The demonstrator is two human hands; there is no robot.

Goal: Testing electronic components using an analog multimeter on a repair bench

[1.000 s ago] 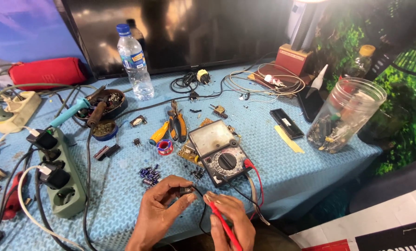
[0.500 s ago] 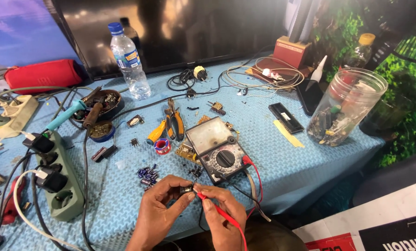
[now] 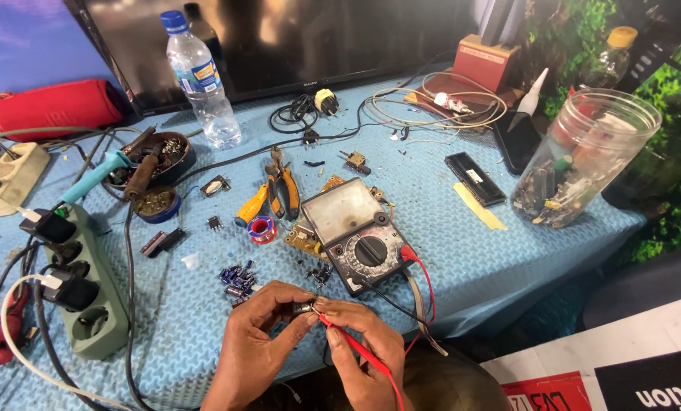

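My left hand [image 3: 260, 335] pinches a small dark electronic part [image 3: 304, 307] between thumb and fingertips, low in the middle of the view. My right hand [image 3: 363, 346] grips a red test probe [image 3: 356, 350] like a pen, with its tip against the part. Red and black leads [image 3: 416, 274] run from the probes to an analog multimeter [image 3: 356, 234] lying just beyond my hands. A small heap of dark blue capacitors [image 3: 235, 277] lies left of the meter.
On the blue mat [image 3: 447, 251]: orange-handled pliers [image 3: 276, 190], a solder spool [image 3: 262, 227], a green power strip [image 3: 82, 293] at left, a soldering iron [image 3: 97, 176] by a bowl, a water bottle [image 3: 200, 80], a glass jar of parts [image 3: 576, 160] at right, coiled wires.
The view has drifted slightly. My hands stay close together at the same spot; the red probe tip has come up against the part held in my left fingers.
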